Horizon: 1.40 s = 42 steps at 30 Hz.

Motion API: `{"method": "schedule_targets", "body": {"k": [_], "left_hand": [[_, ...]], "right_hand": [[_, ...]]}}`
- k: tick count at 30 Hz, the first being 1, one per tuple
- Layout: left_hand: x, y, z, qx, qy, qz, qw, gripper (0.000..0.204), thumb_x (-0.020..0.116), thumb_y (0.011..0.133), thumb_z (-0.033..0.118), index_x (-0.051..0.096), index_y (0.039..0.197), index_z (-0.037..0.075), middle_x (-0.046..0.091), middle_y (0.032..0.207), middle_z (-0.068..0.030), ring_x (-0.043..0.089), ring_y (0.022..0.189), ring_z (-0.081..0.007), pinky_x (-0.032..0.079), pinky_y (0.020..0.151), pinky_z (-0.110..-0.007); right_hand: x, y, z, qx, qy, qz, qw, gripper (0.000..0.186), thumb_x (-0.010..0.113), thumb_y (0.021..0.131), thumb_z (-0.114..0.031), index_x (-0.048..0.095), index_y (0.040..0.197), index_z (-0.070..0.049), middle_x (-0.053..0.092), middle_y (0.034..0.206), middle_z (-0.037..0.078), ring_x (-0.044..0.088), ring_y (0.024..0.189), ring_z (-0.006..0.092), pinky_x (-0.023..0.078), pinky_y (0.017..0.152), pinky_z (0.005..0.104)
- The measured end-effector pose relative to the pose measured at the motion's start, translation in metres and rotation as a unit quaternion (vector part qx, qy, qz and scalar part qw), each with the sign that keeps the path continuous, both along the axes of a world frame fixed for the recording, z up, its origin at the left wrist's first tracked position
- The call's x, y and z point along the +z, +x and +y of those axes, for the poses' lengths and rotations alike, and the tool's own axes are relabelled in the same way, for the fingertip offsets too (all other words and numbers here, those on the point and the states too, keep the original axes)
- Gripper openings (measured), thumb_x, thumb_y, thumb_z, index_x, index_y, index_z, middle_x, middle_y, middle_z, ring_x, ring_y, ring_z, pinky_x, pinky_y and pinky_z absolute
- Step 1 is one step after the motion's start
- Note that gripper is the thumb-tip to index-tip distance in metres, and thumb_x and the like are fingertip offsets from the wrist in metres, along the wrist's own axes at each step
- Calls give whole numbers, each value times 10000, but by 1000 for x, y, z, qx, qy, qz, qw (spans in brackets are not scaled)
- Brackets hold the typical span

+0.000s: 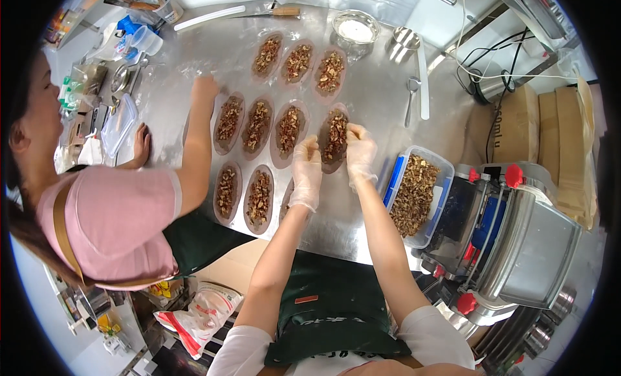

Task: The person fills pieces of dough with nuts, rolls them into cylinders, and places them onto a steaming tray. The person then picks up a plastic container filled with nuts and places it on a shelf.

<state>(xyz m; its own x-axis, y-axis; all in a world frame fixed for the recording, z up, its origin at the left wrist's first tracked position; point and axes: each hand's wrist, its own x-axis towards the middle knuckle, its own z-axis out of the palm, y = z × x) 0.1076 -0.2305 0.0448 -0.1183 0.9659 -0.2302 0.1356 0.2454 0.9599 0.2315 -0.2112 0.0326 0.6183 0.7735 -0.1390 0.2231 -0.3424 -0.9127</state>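
Flat brownish-pink dough ovals topped with chopped nuts and red bits lie in rows on the metal table. Both my hands wear clear plastic gloves and flank the rightmost dough oval (334, 143) of the middle row. My right hand (361, 151) has its fingers closed at that oval's right edge. On the other side, my left hand (306, 168) is closed with the fingertips pressed together, close to the oval's left edge; what they hold, if anything, is hidden. Another nut-topped oval (288, 129) lies just left of that hand. My left wrist partly covers an oval in the nearest row.
A clear tub (415, 195) of chopped nuts stands at right, beside a steel machine with red knobs (517, 240). At left, a co-worker in pink reaches a bare arm (197, 127) across the table. A bowl of white powder (355, 30), a steel cup and a spoon (412, 99) lie farther back.
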Motion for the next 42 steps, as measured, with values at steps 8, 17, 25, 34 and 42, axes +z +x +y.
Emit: {"method": "schedule_targets", "body": {"k": [8, 17, 25, 34, 42], "left_hand": [[15, -51, -24, -29, 2, -4, 1000, 250, 536, 950, 7, 593, 1194, 8, 623, 1147, -76, 571, 1063, -159, 429, 977, -267], [8, -54, -55, -46, -61, -82, 994, 242, 551, 931, -13, 595, 1168, -6, 623, 1147, -61, 571, 1039, -132, 436, 968, -260], [16, -42, -41, -35, -47, -88, 994, 253, 515, 947, -13, 577, 1193, -7, 609, 1193, -77, 559, 1091, -147, 411, 1003, -271], [4, -29, -23, -10, -79, -115, 990, 269, 517, 947, 2, 568, 1211, -7, 606, 1203, -74, 554, 1106, -146, 404, 1001, -269], [8, -28, -22, 6, -101, -92, 991, 252, 506, 956, 15, 568, 1199, -16, 612, 1184, -75, 559, 1096, -151, 408, 994, -263]], "right_hand": [[62, 63, -111, -147, 41, -161, 975, 236, 647, 836, 21, 683, 1065, -20, 659, 1066, 115, 635, 903, 202, 508, 849, 301], [28, 95, -145, 15, -142, -323, 936, 279, 687, 804, -75, 689, 1081, -52, 677, 1029, 164, 665, 914, 326, 532, 827, 369], [87, 37, -93, -2, 61, -169, 984, 255, 607, 851, 38, 686, 1080, -39, 670, 1031, 132, 645, 935, 220, 506, 853, 286], [-12, -10, -18, -68, 41, 252, 964, 170, 635, 861, 23, 687, 1023, 15, 677, 905, 61, 608, 705, 94, 484, 614, 206], [-41, -8, -11, -39, 7, 162, 986, 190, 676, 836, 11, 703, 1023, -4, 707, 918, 37, 588, 714, 58, 459, 615, 186]]}}
